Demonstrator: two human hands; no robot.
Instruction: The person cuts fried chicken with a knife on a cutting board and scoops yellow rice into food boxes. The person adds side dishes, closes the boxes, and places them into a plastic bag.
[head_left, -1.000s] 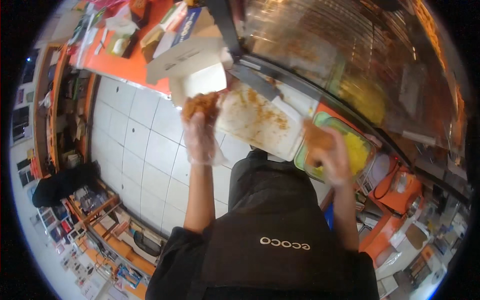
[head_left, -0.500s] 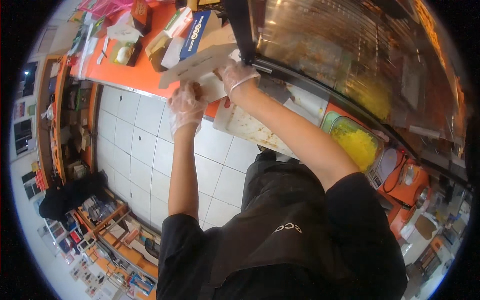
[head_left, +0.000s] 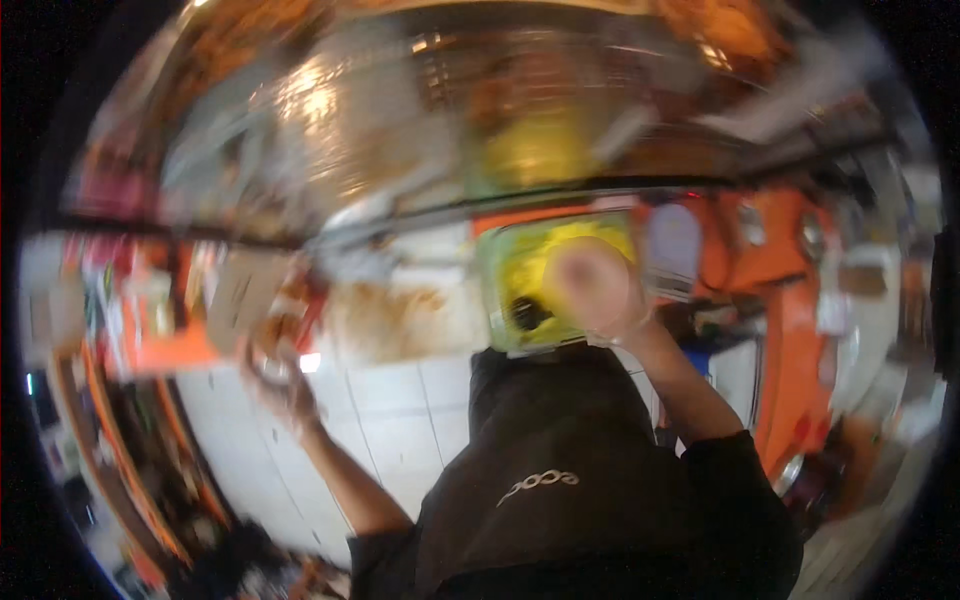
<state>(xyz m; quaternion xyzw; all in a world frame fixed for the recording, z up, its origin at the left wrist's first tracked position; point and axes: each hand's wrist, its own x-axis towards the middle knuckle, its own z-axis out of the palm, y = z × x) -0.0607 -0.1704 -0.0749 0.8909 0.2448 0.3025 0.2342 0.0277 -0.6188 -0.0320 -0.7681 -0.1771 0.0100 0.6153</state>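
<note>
At the near edge of an open cardboard box point(head_left: 240, 295), my gloved left hand point(head_left: 278, 368) grips it; the fingers are blurred. Brownish shapes inside the box are too smeared to name. My right hand point(head_left: 595, 285), also gloved, is over a pale green tub point(head_left: 487, 285) of yellow shredded food point(head_left: 565, 232). Motion smears its fingers, and whether it holds anything does not show. A small dark round patch point(head_left: 528, 312) shows in the tub beside this hand.
A stained white cutting board point(head_left: 400, 320) lies between box and tub. Behind the orange counter point(head_left: 165, 350) stands a glass display case point(head_left: 370, 110). A pale rounded item point(head_left: 675, 240) lies right of the tub. White floor tiles point(head_left: 400, 410) show below.
My view has swung right and blurred. My right hand has left the box and moved right, over the yellow food. My left hand stays at the box.
</note>
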